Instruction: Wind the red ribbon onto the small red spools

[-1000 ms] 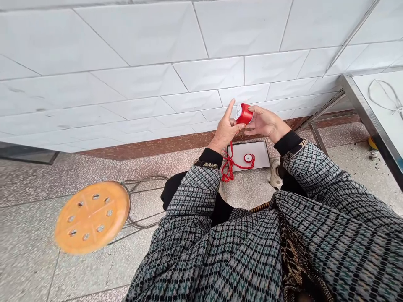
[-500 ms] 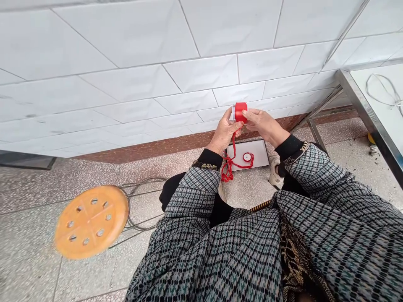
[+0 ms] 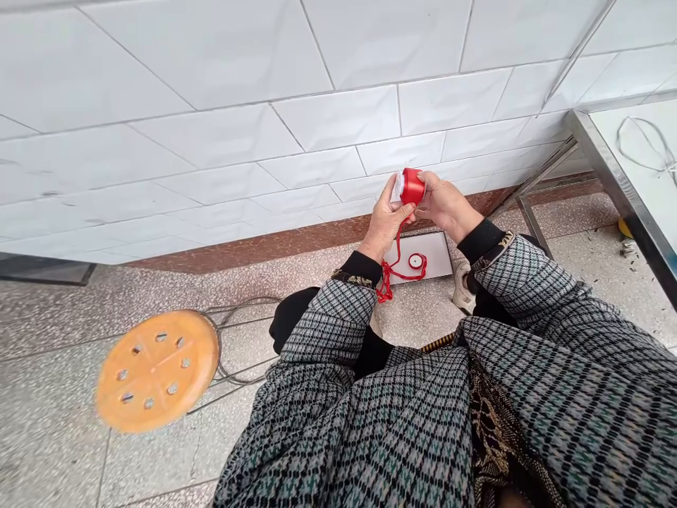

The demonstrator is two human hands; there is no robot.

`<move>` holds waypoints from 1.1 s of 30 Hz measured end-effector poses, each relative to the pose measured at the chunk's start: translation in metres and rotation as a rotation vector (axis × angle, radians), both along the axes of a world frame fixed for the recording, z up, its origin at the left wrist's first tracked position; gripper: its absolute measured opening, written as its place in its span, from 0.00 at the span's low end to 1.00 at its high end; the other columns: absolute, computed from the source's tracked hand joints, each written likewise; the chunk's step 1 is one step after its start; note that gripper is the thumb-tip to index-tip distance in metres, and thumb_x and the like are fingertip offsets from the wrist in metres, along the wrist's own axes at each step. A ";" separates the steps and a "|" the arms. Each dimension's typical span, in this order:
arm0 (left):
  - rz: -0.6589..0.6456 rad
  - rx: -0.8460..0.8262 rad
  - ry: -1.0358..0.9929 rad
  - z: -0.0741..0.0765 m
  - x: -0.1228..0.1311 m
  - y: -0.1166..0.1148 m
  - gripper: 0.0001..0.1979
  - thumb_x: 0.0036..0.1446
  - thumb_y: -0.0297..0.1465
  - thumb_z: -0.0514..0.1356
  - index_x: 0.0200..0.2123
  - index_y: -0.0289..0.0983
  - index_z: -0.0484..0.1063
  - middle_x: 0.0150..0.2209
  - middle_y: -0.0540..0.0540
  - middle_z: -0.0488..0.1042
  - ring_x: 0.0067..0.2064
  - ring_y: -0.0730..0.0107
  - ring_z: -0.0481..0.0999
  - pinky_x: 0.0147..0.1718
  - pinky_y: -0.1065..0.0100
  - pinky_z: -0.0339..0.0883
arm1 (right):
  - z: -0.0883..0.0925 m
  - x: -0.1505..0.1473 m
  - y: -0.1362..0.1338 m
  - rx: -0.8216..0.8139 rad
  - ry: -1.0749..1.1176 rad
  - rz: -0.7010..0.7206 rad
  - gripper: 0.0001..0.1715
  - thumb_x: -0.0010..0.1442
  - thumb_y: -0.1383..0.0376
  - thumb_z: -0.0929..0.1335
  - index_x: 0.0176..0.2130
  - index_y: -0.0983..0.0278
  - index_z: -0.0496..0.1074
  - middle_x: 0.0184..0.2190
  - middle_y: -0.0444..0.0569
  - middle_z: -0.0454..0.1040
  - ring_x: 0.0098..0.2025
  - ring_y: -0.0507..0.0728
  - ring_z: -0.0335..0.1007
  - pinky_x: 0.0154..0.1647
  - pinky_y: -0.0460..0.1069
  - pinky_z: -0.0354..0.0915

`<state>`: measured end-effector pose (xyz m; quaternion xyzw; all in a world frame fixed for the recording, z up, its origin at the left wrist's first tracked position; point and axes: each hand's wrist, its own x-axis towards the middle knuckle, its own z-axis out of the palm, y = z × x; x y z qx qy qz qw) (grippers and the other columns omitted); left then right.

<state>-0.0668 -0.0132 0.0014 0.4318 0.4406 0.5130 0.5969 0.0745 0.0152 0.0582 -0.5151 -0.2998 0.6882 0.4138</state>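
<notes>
Both hands hold a spool of red ribbon in front of the tiled wall. My left hand grips its white end, thumb beneath the wound ribbon. On the other side, my right hand is closed around the spool with its thumb near the top. A strand of red ribbon hangs down from the spool and runs to a loose tangle below. In the shallow, pale-bottomed box on the floor lies a small white spool with red ribbon around it.
An orange round stool with holes in its seat lies tipped on the speckled floor at left. To the right stands a metal-framed table with a loop of wire on top. The white tiled wall rises directly ahead.
The spool has moved slightly right and tilted, showing more of its white end. My left hand has shifted right with it, and my right thumb has moved up toward the spool's top edge.
</notes>
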 end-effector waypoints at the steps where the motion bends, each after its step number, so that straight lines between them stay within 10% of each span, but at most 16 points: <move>1: -0.018 0.009 0.011 0.000 -0.002 0.001 0.47 0.61 0.32 0.73 0.78 0.45 0.58 0.25 0.54 0.76 0.26 0.70 0.76 0.34 0.64 0.74 | 0.001 0.000 0.000 -0.023 -0.007 -0.003 0.11 0.65 0.54 0.71 0.39 0.59 0.73 0.31 0.43 0.76 0.35 0.57 0.71 0.52 0.59 0.70; 7: -0.141 0.059 0.080 -0.002 -0.010 0.005 0.51 0.61 0.27 0.71 0.80 0.44 0.50 0.21 0.56 0.75 0.23 0.71 0.75 0.29 0.67 0.72 | 0.013 0.000 -0.007 -0.121 0.002 -0.010 0.09 0.66 0.57 0.69 0.36 0.59 0.71 0.29 0.42 0.75 0.34 0.56 0.71 0.50 0.57 0.69; 17: -0.108 0.073 0.027 -0.016 -0.007 0.013 0.41 0.58 0.28 0.74 0.72 0.44 0.65 0.22 0.55 0.75 0.21 0.68 0.77 0.29 0.64 0.75 | 0.012 0.000 -0.007 -0.194 0.083 -0.002 0.10 0.68 0.58 0.68 0.36 0.58 0.71 0.29 0.42 0.76 0.33 0.56 0.70 0.48 0.57 0.70; 27: -0.004 0.138 -0.105 -0.008 -0.012 0.016 0.37 0.57 0.44 0.78 0.64 0.46 0.69 0.20 0.59 0.69 0.22 0.70 0.76 0.33 0.62 0.77 | 0.018 -0.007 -0.024 0.307 0.008 0.243 0.22 0.61 0.46 0.79 0.35 0.59 0.76 0.22 0.41 0.73 0.26 0.53 0.66 0.30 0.50 0.67; 33: 0.112 0.151 -0.071 -0.002 0.000 0.006 0.31 0.60 0.42 0.75 0.62 0.45 0.69 0.26 0.56 0.75 0.26 0.70 0.79 0.39 0.61 0.79 | 0.014 -0.013 -0.020 0.316 -0.044 0.056 0.26 0.61 0.41 0.77 0.33 0.59 0.74 0.26 0.42 0.73 0.32 0.54 0.72 0.35 0.51 0.68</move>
